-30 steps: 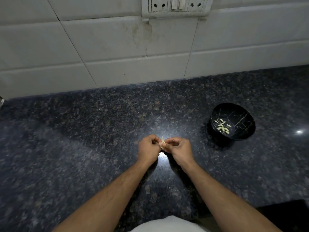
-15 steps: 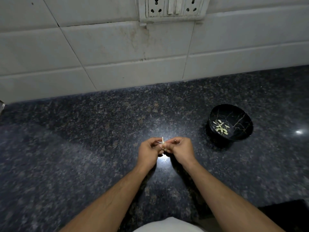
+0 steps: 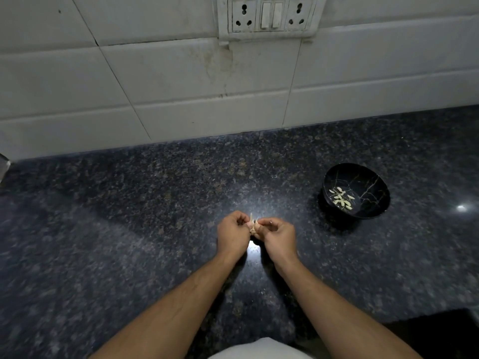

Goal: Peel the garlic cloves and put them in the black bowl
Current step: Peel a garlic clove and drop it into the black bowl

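A small garlic clove (image 3: 252, 226) with a strip of pale skin sticking up sits between my two hands above the dark granite counter (image 3: 129, 229). My left hand (image 3: 232, 235) pinches it from the left with curled fingers. My right hand (image 3: 278, 235) pinches it from the right, fingertips at the skin. The black bowl (image 3: 373, 203) with thin gold lines stands on the counter to the right of my hands and holds several peeled cloves (image 3: 340, 198).
A white tiled wall (image 3: 181, 86) runs along the back of the counter, with a socket and switch plate (image 3: 268, 16) at the top. A dark edge (image 3: 440, 330) cuts the counter at the lower right. A pale object (image 3: 4, 164) peeks in at the far left.
Both hands stay together on the clove in mid-counter. The strip of skin stands up a little more between the fingertips. The camera has tilted slightly, showing more of the wall.
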